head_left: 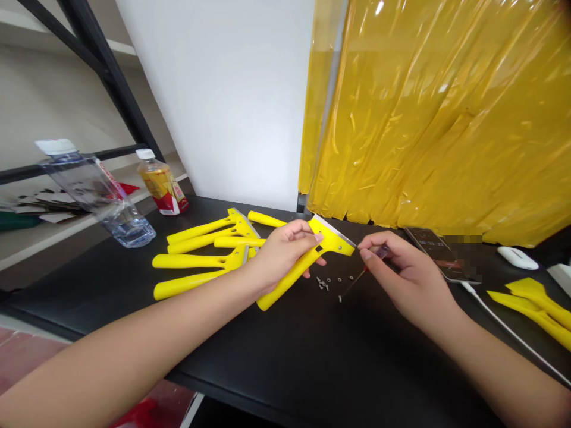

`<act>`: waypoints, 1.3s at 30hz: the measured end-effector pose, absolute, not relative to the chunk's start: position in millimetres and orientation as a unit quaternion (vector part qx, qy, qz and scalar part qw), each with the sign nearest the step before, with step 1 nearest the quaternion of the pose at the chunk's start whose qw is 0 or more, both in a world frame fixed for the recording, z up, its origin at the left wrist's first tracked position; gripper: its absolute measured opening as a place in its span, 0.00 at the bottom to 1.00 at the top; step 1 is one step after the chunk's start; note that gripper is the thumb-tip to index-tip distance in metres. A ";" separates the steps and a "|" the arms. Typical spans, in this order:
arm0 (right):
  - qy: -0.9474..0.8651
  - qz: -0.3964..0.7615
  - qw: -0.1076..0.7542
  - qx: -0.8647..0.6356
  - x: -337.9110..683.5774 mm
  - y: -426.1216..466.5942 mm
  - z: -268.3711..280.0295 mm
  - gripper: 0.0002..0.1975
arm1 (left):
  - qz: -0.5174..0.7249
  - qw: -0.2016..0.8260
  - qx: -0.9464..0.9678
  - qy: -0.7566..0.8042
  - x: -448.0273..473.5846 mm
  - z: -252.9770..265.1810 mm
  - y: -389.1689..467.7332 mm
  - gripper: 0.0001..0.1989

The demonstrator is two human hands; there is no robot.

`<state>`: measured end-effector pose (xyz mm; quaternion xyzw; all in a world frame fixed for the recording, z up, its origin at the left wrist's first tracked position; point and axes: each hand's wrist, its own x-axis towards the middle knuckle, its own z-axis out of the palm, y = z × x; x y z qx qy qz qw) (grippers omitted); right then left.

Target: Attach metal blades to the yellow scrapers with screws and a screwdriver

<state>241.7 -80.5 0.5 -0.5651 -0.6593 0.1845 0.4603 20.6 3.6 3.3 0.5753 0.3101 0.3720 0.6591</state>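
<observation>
My left hand [292,246] grips a yellow scraper [297,274] near its head, the handle slanting down to the left. A metal blade [332,230] runs along the scraper's upper edge. My right hand [401,270] is closed around a small screwdriver, its purplish see-through handle [382,251] partly hidden by the fingers. The thin shaft [353,284] points down left, with a small screw [339,299] at its tip. Right thumb and index finger meet at the blade's right corner; whether they pinch something tiny there I cannot tell. Several screws [322,284] and nuts [339,279] lie below the scraper.
More yellow scrapers [196,260] lie on the black table [267,356] at left. Yellow scraper pieces [535,306], a phone [439,255] with a white cable [504,324] and an earbud case [517,258] lie at right. Two bottles [102,193] [163,184] stand at back left.
</observation>
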 end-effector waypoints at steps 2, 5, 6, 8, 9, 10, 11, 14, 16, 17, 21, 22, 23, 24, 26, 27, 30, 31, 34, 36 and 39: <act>-0.647 0.184 0.482 -0.561 243.9 -80.3 1.9 0.06 | 0.354 0.672 0.565 0.322 20.8 1.6 3.8 0.13; -0.607 0.203 0.536 -0.550 249.5 -77.3 1.2 0.06 | 0.312 0.695 0.547 0.347 21.5 -2.7 3.1 0.13; -0.589 0.218 0.560 -0.541 251.4 -75.6 0.4 0.06 | 0.297 0.705 0.540 0.352 21.7 -4.1 2.4 0.13; -0.551 0.251 0.608 -0.513 254.5 -71.5 -1.6 0.06 | 0.266 0.725 0.528 0.354 22.1 -6.4 0.8 0.13; -0.535 0.268 0.628 -0.498 255.5 -69.4 -2.5 0.05 | 0.251 0.734 0.524 0.353 22.2 -7.0 0.0 0.13; -0.520 0.282 0.643 -0.486 256.2 -67.5 -3.4 0.05 | 0.237 0.742 0.519 0.351 22.3 -7.3 -0.9 0.13; -0.508 0.294 0.654 -0.477 256.6 -65.9 -4.0 0.05 | 0.225 0.749 0.516 0.349 22.3 -7.1 -1.7 0.12; -0.487 0.314 0.667 -0.467 256.8 -63.0 -5.0 0.04 | 0.197 0.767 0.510 0.337 22.4 -5.5 -3.3 0.10; -0.482 0.318 0.670 -0.467 256.5 -62.3 -5.4 0.05 | 0.182 0.775 0.506 0.332 22.6 -4.4 -3.9 0.09; -0.481 0.318 0.670 -0.467 256.3 -62.2 -5.7 0.05 | 0.176 0.778 0.505 0.331 22.7 -4.2 -4.1 0.09; -0.488 0.317 0.665 -0.469 255.7 -61.9 -7.5 0.06 | 0.168 0.783 0.503 0.325 22.8 -4.4 -4.6 0.11; -0.492 0.316 0.661 -0.471 255.6 -61.9 -8.0 0.06 | 0.166 0.785 0.502 0.323 22.7 -4.5 -4.7 0.11; -0.497 0.313 0.657 -0.473 255.7 -61.8 -8.5 0.06 | 0.164 0.787 0.502 0.320 22.5 -4.5 -4.8 0.11; -0.502 0.310 0.653 -0.475 255.7 -61.8 -8.9 0.06 | 0.161 0.789 0.501 0.318 22.2 -4.3 -4.9 0.12; -0.508 0.305 0.649 -0.477 255.9 -61.8 -9.3 0.06 | 0.159 0.792 0.499 0.313 21.7 -3.5 -5.2 0.12; -0.508 0.305 0.649 -0.477 256.0 -61.9 -9.4 0.06 | 0.159 0.794 0.497 0.311 21.4 -3.0 -5.5 0.12; -0.501 0.314 0.654 -0.472 255.9 -62.0 -9.7 0.05 | 0.160 0.799 0.490 0.311 21.1 -0.7 -6.5 0.12; -0.497 0.318 0.657 -0.469 255.9 -62.0 -9.9 0.05 | 0.160 0.800 0.487 0.313 21.1 0.1 -6.7 0.11; -0.492 0.325 0.662 -0.462 256.0 -62.0 -10.4 0.04 | 0.159 0.802 0.482 0.316 21.1 1.6 -6.8 0.09; -0.494 0.323 0.661 -0.463 256.4 -62.1 -10.5 0.04 | 0.160 0.802 0.480 0.317 20.9 1.7 -6.3 0.08; -0.498 0.320 0.659 -0.464 256.9 -62.2 -10.4 0.03 | 0.160 0.802 0.481 0.315 20.4 1.3 -5.2 0.08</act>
